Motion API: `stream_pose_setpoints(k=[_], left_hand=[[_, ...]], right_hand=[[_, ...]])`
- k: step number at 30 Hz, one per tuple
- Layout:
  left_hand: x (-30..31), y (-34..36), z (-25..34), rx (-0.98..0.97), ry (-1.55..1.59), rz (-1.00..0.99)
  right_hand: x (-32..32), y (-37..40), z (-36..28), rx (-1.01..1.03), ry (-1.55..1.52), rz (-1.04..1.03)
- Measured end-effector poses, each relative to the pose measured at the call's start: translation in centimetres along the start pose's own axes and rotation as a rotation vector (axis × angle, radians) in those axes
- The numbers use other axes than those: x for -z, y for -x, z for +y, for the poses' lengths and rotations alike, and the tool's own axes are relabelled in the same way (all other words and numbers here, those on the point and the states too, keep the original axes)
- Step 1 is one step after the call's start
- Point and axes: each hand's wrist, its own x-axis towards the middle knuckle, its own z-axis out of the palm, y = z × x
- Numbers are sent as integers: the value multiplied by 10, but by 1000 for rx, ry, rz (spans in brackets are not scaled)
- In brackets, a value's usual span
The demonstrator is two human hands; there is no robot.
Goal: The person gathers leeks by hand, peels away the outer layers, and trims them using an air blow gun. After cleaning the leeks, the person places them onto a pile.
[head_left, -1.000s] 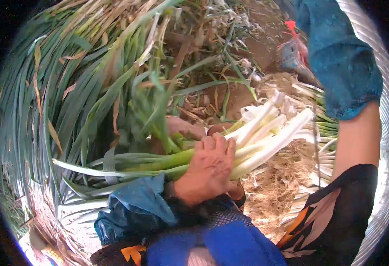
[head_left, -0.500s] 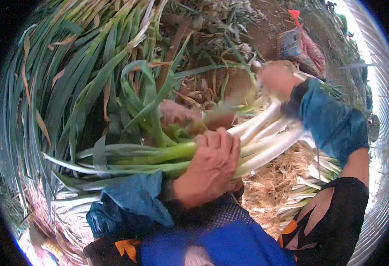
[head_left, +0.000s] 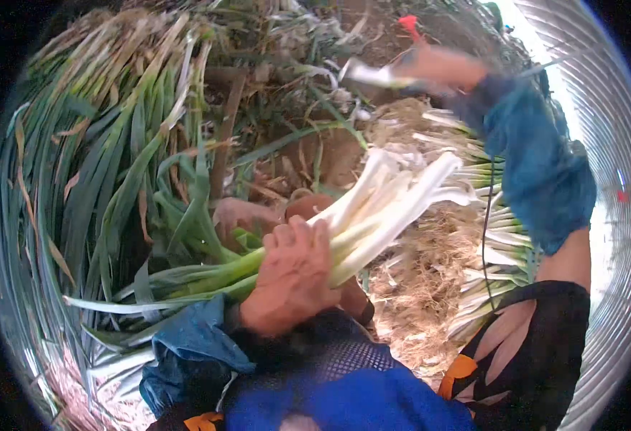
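My left hand [head_left: 290,273] is wrapped round a bunch of leeks [head_left: 394,208]. Their white ends point up and to the right, and the green leaves trail to the left across my lap. Up at the top right, my right hand [head_left: 441,68] is smeared by motion, well apart from the bunch. A white piece of leek skin [head_left: 369,74] sticks out to the left from its blurred fingers. Part of the bunch is hidden under my left fingers.
Long green leeks [head_left: 93,187] lie heaped at the left. More leeks [head_left: 499,237] with brown roots [head_left: 423,287] lie in a row at the right. White peelings [head_left: 315,43] litter the soil behind. A red tie [head_left: 409,27] shows beyond my right hand. Ribbed sheeting [head_left: 617,144] runs along the right side.
My right hand has moved up and away from the bunch, with a white piece of skin at its fingers. My left hand, still round the leeks, now appears further left in view.
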Motion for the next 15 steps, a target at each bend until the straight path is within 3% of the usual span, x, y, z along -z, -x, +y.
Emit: stream_pose_setpoints(k=[1,2,4,6,10,12,14,15], left_hand=[[-1,-1,0,0,2,-4],[1,-1,0,4,-5,-47],[4,-1,0,18,-21,-129],[-5,3,-3,-15,-28,-75],[-2,-3,1,-54,-8,-60],[-1,-8,7,5,-25,-155],[5,-11,7,42,-84,-215],[6,-11,9,45,-115,-223]], right_hand=[[-17,7,-14,137,-60,-93],[-49,15,-27,178,-468,57],[-49,34,-86,-23,-731,-27],[-51,38,-123,-172,-651,92],[-93,21,-89,-29,-575,427],[-57,29,-79,-317,-391,347],[-63,34,-22,-548,-269,507],[-52,43,-6,-583,-407,480]])
